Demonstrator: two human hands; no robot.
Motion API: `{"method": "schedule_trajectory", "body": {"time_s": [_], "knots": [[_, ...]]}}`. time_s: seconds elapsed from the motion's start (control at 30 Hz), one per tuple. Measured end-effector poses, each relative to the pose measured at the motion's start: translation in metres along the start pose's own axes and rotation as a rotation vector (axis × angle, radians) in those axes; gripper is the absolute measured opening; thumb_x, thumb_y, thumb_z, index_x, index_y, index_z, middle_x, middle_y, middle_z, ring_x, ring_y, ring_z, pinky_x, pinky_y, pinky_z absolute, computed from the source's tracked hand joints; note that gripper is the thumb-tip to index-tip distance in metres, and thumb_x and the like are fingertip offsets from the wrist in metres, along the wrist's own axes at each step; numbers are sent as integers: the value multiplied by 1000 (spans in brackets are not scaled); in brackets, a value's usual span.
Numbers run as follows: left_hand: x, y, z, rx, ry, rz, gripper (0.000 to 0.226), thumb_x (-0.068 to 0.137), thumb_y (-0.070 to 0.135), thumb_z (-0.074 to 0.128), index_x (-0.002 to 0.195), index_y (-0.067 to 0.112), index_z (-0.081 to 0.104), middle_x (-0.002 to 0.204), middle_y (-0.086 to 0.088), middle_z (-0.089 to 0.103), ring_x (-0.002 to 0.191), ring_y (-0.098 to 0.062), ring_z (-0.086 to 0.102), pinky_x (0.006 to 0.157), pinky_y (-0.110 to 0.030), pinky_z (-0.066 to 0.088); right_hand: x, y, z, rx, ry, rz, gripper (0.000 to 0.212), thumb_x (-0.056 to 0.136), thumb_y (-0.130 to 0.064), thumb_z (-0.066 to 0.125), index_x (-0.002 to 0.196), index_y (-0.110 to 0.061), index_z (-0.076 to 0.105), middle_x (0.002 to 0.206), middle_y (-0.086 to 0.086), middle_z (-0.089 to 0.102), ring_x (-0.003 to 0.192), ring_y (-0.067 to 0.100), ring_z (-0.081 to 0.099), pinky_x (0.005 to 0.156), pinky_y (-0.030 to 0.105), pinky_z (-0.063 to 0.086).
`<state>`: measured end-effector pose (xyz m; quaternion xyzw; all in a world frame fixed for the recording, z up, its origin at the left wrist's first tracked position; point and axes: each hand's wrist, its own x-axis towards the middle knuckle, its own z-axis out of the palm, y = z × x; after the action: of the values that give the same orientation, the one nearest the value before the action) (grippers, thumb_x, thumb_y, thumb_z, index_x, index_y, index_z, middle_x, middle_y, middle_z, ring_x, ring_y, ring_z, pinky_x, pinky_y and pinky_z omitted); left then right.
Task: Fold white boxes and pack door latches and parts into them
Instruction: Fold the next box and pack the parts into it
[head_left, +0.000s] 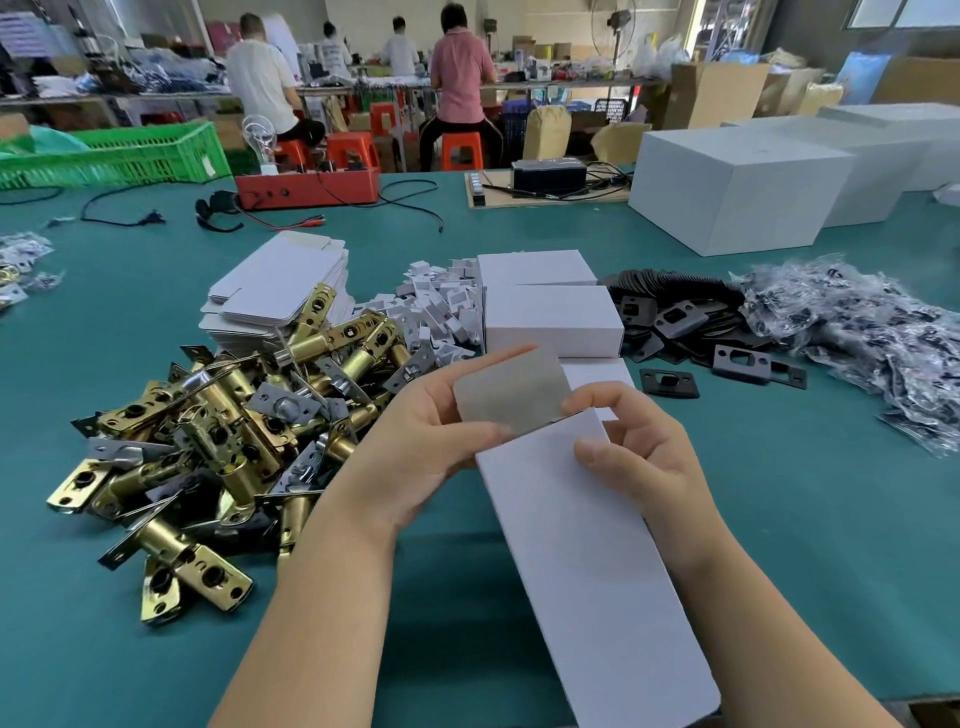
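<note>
On the far left of the green worktop (104, 649) a few bagged parts (23, 260) lie scattered. Nearer me sits a heap of brass door latches (208, 441), tangled together, and just behind it a stack of flat white box blanks (280, 291), with one latch leaning against the stack. Right of that is a pile of small white card inserts (441, 306).

My left hand (415, 452) grips the long white box (587, 561) at its far end, thumb pressed on the top face near the raised grey flap (511, 397), the fingers curled behind it. The box runs from the flap down toward me, tilted, held above the worktop. My right hand (639, 457) holds the same end from the other side, thumb on the white face and fingers curled over the flap's right edge.

Behind the flap stand folded white boxes (550, 312) in a row. To their right lie black strike plates (691, 327), then a mound of clear bags of dark parts (857, 332). Farther back on the right are large white cartons (737, 187).
</note>
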<state>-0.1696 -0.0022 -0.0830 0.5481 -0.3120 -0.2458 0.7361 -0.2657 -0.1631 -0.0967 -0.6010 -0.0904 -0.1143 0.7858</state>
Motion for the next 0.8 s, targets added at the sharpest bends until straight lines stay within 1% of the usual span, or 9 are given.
{"method": "schedule_trajectory", "body": {"time_s": [0.1, 0.17, 0.27, 0.33, 0.5, 0.6, 0.67, 0.73, 0.8], "knots": [[-3, 3, -3, 67, -85, 17, 62, 76, -9, 55, 117, 34, 71, 117, -1, 71, 107, -14, 67, 82, -21, 53, 0, 2, 1, -32, 6, 2, 25, 75, -7, 60, 86, -28, 66, 71, 6, 68, 56, 19, 62, 50, 26, 50], [-4, 2, -2, 83, -99, 14, 53, 79, -2, 57, 116, 34, 71, 116, 1, 71, 109, -12, 66, 84, -19, 52, 0, 4, 3, -53, 16, -2, 26, 76, -8, 59, 87, -31, 64, 70, 6, 68, 55, 18, 61, 50, 25, 49], [-6, 5, 4, 49, -143, -6, 30, 84, 32, 65, 113, 32, 73, 115, 5, 72, 109, -11, 66, 89, -21, 50, 1, 6, 3, -52, 65, -4, 27, 76, -12, 61, 88, -36, 56, 67, 10, 65, 51, 21, 58, 46, 25, 47], [-9, 5, 5, 83, -181, 7, 36, 87, 50, 61, 116, 32, 72, 118, 7, 70, 113, -11, 64, 93, -25, 50, 1, 6, 4, -82, 103, -2, 29, 74, -17, 65, 93, -36, 52, 67, 17, 60, 51, 23, 55, 46, 26, 45], [-9, 7, 2, 121, -145, -39, 39, 77, 24, 61, 114, 31, 73, 117, -1, 71, 106, -17, 68, 84, -23, 52, 3, 7, 5, -116, 146, 1, 40, 74, -21, 67, 107, -28, 47, 70, 37, 49, 60, 28, 45, 54, 30, 37], [-7, 6, 3, 119, -91, -10, 42, 71, 12, 66, 106, 34, 76, 107, 2, 74, 91, -14, 71, 72, -22, 55, 2, 6, 4, -44, 131, 9, 35, 68, -33, 69, 102, -32, 58, 63, 23, 44, 55, 21, 41, 51, 26, 34], [-3, 5, 4, 11, -1, -14, 43, 72, 6, 62, 104, 32, 77, 101, 3, 75, 82, -10, 70, 66, -21, 55, 6, 4, 1, 18, 134, 63, 20, 75, -27, 60, 94, -30, 65, 57, 12, 49, 45, 16, 43, 46, 20, 35], [2, 4, 2, -163, 162, 24, 41, 73, 6, 59, 107, 21, 76, 100, 0, 74, 79, -10, 68, 62, -22, 55, 9, 2, -2, 54, 163, 129, 26, 80, -22, 48, 78, -31, 72, 56, 2, 57, 41, 13, 50, 44, 17, 40], [6, 4, -1, -291, 300, 126, 40, 79, 7, 60, 118, 14, 69, 104, -5, 71, 86, -14, 68, 67, -27, 57, 10, 2, -5, 122, 112, 66, 35, 83, -41, 44, 84, -27, 75, 64, 4, 67, 47, 18, 60, 47, 22, 47]]}}
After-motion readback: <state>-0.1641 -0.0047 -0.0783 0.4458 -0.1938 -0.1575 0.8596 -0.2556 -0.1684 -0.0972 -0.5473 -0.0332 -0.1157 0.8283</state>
